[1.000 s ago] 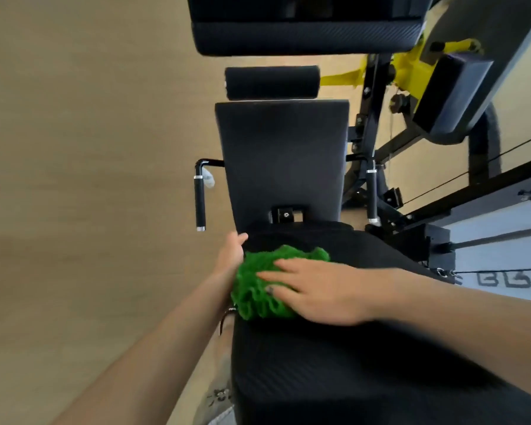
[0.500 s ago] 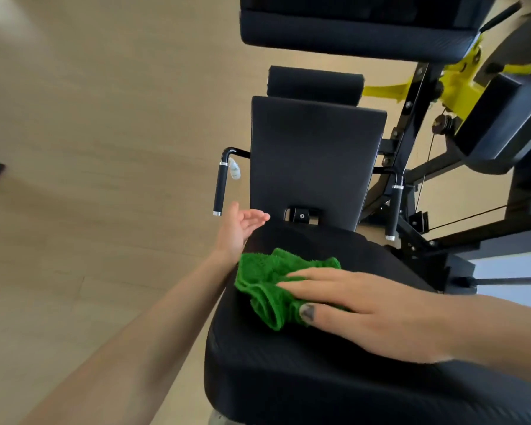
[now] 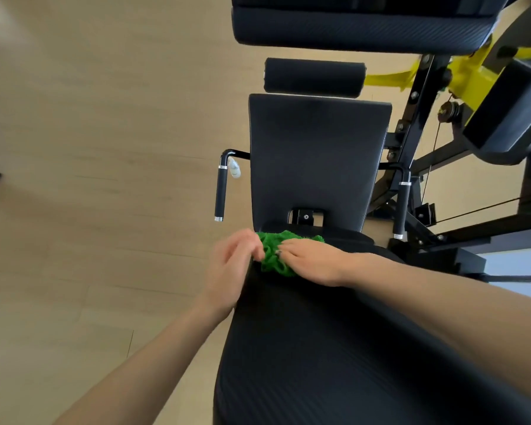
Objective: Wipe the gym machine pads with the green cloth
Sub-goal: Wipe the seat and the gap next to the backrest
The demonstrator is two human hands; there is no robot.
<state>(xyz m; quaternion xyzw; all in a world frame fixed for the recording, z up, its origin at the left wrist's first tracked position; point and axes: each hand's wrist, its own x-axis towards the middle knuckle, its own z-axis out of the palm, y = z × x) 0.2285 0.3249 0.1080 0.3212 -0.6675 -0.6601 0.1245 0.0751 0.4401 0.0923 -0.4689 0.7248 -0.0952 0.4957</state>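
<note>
Just one view here, a wide-angle cam sitting on the person's head, looking forward and steeply down. It's hanging close over the black seat pad (image 3: 334, 348), with both forearms reaching in from the bottom edge. The wood floor (image 3: 89, 148) is filling the left side, and edges are bending noticeably.

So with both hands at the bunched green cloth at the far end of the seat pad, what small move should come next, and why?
Probably spread the green cloth flat under the right hand. It lies crumpled at the far end of the seat pad, below the upright back pad, so it covers little surface. The left hand touches its edge and could help.
</note>
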